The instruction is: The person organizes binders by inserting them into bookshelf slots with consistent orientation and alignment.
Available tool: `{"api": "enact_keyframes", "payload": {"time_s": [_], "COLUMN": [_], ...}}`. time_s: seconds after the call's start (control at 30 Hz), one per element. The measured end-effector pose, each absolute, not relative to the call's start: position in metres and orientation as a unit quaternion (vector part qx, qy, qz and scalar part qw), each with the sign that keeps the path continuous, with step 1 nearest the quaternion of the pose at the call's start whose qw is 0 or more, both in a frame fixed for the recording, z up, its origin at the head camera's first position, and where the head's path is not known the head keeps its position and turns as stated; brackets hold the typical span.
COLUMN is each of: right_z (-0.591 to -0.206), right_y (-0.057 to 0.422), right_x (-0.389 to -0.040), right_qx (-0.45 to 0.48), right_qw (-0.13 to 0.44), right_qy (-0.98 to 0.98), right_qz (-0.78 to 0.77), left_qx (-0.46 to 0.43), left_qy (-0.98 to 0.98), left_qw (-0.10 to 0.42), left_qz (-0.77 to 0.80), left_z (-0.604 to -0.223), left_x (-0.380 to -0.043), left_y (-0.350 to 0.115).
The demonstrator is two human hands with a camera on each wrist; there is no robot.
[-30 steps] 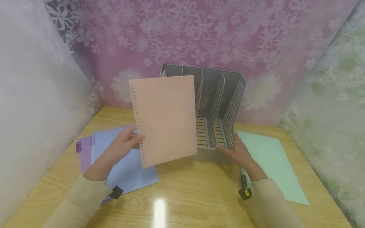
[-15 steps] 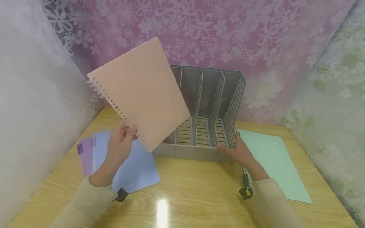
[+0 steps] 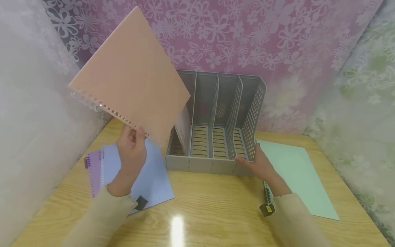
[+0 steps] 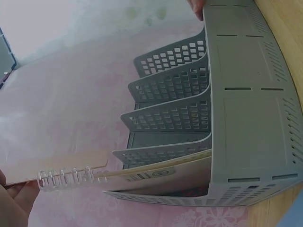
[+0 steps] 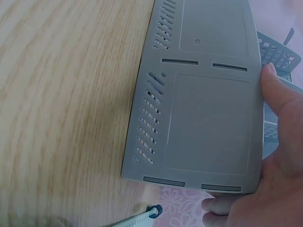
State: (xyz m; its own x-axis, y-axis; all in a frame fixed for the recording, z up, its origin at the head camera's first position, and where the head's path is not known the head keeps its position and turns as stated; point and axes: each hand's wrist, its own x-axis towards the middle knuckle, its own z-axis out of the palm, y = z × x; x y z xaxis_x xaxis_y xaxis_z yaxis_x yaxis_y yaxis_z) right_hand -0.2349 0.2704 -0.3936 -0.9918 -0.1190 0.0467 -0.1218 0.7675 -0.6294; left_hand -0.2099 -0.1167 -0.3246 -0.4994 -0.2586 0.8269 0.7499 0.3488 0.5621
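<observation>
- Left hand (image 3: 132, 154) pinches the peach spiral notebook (image 3: 132, 75) by its bound edge, leaving the cover free
- Right hand (image 3: 260, 166) grips the gray file organizer (image 3: 200, 165) at one corner, likely steadying it

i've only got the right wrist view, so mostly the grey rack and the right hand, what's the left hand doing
Observer: The left hand pinches the peach notebook by its ringed edge, holding it up tilted so that it partly hides the grey rack in the head view.
Operator: anything in the leftmost compartment
Observer: Yes, a pale notebook-like item with printed marks on its cover stands in it, as the left wrist view shows.
Operator: and what's lying to the left, nearer the person
Observer: A blue notebook lies partly over a purple notebook.
</observation>
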Motion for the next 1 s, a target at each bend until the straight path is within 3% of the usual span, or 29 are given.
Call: {"api": "enact_keyframes", "payload": {"time_s": [0.47,1.0], "right_z": [-0.396,-0.395], "right_y": [0.27,0.27], "right_x": [-0.232,-0.233], "right_qx": [0.065,0.061], "right_qw": [0.002,0.005], "right_qy": [-0.939,-0.944], "right_qz": [0.337,0.325], "left_qx": [-0.163,-0.186], "left_qy": [-0.731,-0.763], "left_qw": [0.525,0.477], "left_qz": [-0.405,-0.395], "left_z": [-0.327,-0.327], "left_x": [-0.237,-0.252], "left_y": [-0.087,-0.059]}}
